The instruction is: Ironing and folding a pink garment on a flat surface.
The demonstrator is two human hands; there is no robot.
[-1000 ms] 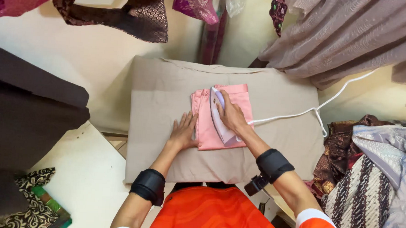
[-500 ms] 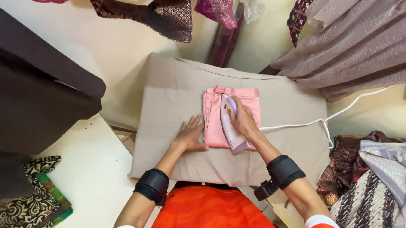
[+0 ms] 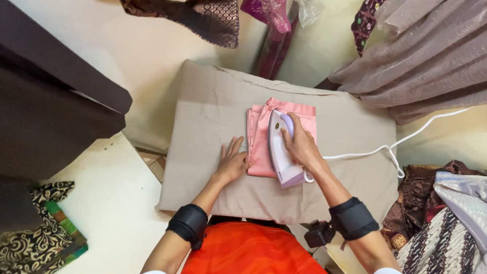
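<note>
**Pressing the folded pink cloth flat**

My right hand is wrapped around the handle of the iron, which sits on the folded pink cloth in the middle of the padded board. My left hand lies open and flat, fingertips at the cloth's near-left edge. I judge it best to hold that edge taut, glide the iron along the folds, and mind the white cord trailing off to the right.

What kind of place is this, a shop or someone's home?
Probably a small home ironing or tailoring corner: a padded beige ironing board, an iron on a folded pink garment, and patterned fabrics piled at the right.
</note>
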